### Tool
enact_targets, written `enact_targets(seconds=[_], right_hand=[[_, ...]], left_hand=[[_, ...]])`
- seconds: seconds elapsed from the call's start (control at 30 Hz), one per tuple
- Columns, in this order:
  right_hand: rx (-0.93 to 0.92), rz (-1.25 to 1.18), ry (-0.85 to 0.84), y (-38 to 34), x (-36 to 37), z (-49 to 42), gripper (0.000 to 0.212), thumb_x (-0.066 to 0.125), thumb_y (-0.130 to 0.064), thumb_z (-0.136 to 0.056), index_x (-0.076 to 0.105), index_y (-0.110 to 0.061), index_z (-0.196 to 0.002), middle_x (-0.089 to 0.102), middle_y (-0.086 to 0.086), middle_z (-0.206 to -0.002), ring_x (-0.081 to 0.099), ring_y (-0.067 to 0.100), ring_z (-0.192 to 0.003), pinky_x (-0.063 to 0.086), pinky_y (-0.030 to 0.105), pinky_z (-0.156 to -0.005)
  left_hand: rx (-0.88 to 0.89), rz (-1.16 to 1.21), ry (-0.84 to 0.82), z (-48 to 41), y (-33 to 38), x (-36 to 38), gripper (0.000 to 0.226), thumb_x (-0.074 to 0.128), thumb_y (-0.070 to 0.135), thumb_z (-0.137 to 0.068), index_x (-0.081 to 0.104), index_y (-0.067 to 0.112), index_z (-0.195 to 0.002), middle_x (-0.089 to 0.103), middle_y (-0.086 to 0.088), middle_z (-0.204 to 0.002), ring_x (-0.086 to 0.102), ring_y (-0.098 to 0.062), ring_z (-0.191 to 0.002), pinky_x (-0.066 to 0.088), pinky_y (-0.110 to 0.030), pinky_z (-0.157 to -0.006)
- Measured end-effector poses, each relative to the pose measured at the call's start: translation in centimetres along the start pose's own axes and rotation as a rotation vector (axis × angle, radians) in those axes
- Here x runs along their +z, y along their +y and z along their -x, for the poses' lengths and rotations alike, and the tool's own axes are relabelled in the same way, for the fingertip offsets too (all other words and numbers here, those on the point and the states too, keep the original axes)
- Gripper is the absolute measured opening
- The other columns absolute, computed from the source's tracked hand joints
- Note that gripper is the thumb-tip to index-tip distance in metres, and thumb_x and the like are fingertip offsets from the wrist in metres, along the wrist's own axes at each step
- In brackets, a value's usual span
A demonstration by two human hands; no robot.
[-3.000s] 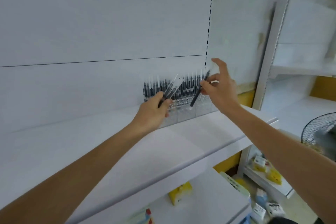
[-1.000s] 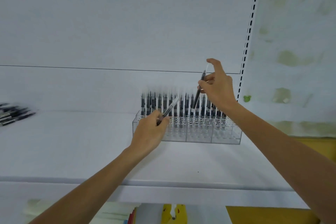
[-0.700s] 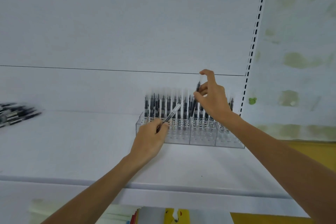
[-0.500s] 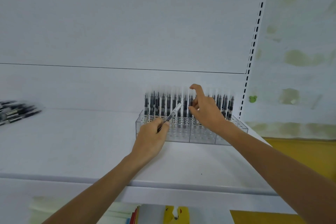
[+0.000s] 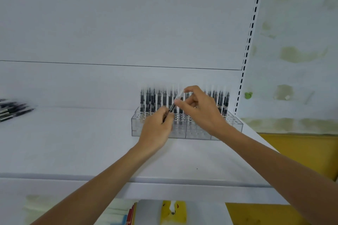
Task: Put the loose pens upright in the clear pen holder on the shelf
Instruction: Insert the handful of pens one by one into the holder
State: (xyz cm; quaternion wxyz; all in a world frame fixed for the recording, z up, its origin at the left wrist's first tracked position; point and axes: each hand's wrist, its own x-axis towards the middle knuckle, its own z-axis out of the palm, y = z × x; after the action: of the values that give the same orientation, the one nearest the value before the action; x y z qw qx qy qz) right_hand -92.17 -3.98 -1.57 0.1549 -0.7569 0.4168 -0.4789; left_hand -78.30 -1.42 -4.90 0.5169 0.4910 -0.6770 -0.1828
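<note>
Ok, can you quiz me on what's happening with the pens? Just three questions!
1. Pick one: the loose pens lie on the shelf where, relative to the clear pen holder?
A) to its left
B) to its right
C) inside it
2. Fill in: the right hand pinches the upper end of a tilted pen; the left hand grips its ____ end.
3. True or false: that pen already stands upright in a slot of the holder.

Key: 1 A. 2 lower. 3 false, both hands hold it tilted.
</note>
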Motion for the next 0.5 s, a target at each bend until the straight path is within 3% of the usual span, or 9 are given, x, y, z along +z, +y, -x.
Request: enact_targets(seconds=[0.1, 0.17, 0.23, 0.33, 0.5], right_hand=[[0.091, -0.152, 0.025, -0.2, 0.1, 0.0, 0.035, 0.067, -0.023, -0.086, 0.050, -0.012, -0.115, 0.067, 0.003, -0.078, 0.065, 0.005, -0.064, 0.052, 0.017, -0.062], [0.199, -0.357, 0.058, -0.2, -0.5, -0.4, 0.032, 0.063, -0.011, -0.088, 0.050, -0.008, -0.117, 0.067, 0.005, -0.075, 0.067, 0.009, -0.059, 0.054, 0.020, -0.056], [0.253, -0.505, 0.142, 0.0, -1.6, -1.2, 0.032, 0.058, -0.005, -0.090, 0.049, -0.009, -0.121, 0.067, 0.010, -0.080, 0.069, 0.018, -0.059, 0.055, 0.025, -0.055], [0.198, -0.338, 0.309, 0.7, -3.6, -2.5, 0.038, 0.055, -0.006, -0.092, 0.044, -0.017, -0.127, 0.067, 0.010, -0.083, 0.070, 0.023, -0.063, 0.057, 0.029, -0.061], [0.006, -0.031, 0.413, 2.0, -4.7, -4.0, 0.036, 0.054, -0.009, -0.092, 0.046, -0.019, -0.125, 0.068, 0.010, -0.086, 0.068, 0.025, -0.071, 0.057, 0.032, -0.063]], left_hand=[[0.045, 0.001, -0.058, 0.4, 0.5, 1.2, 0.022, 0.041, 0.019, -0.098, 0.044, 0.021, -0.076, 0.057, -0.001, -0.066, 0.048, -0.001, -0.049, 0.037, -0.014, -0.049], [0.073, 0.016, -0.069, 0.8, 0.6, 1.7, 0.013, 0.043, 0.018, -0.097, 0.044, 0.023, -0.085, 0.058, -0.007, -0.072, 0.051, -0.008, -0.057, 0.039, -0.027, -0.056], [0.093, 0.008, -0.059, 1.3, 0.5, 1.7, 0.006, 0.046, 0.018, -0.095, 0.043, 0.022, -0.098, 0.056, -0.005, -0.079, 0.051, -0.014, -0.070, 0.042, -0.029, -0.064], [0.192, -0.125, -0.117, 1.7, -0.4, 1.1, 0.013, 0.049, 0.019, -0.094, 0.050, 0.018, -0.107, 0.054, 0.007, -0.092, 0.052, -0.009, -0.087, 0.041, -0.017, -0.074], [0.285, -0.444, -0.324, 2.1, -1.8, 1.0, 0.030, 0.048, 0.027, -0.094, 0.051, 0.020, -0.123, 0.048, 0.006, -0.123, 0.041, -0.009, -0.117, 0.032, -0.022, -0.100]])
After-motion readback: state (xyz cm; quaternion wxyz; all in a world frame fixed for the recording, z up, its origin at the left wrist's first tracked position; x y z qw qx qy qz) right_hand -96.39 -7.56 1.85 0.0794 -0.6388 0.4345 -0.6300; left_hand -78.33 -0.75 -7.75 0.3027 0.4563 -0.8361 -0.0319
